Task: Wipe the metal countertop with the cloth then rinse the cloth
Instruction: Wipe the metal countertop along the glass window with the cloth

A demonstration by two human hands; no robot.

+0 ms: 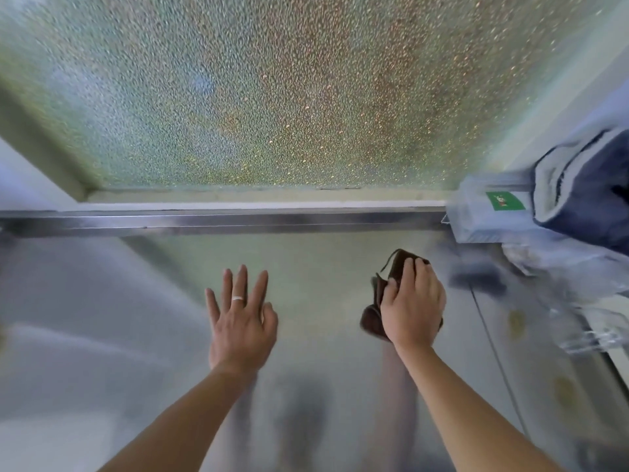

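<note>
From the head camera I see the right hand (pixel 412 310) pressing a bunched dark brown cloth (pixel 377 301) flat against the metal countertop (pixel 323 253), fingers curled over its top edge. The left hand (pixel 240 321), fingers spread and straight, wearing a ring (pixel 237 298), lies open just beside it. Behind stands a pebbled glass pane (pixel 272 97); a blue towel (pixel 585 199) sits far right.

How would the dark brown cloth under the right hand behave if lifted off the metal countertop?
The dark brown cloth is probably floppy: it bunches in folds under the right hand, one corner curling up. It likely slides easily on the smooth metal countertop.
</note>
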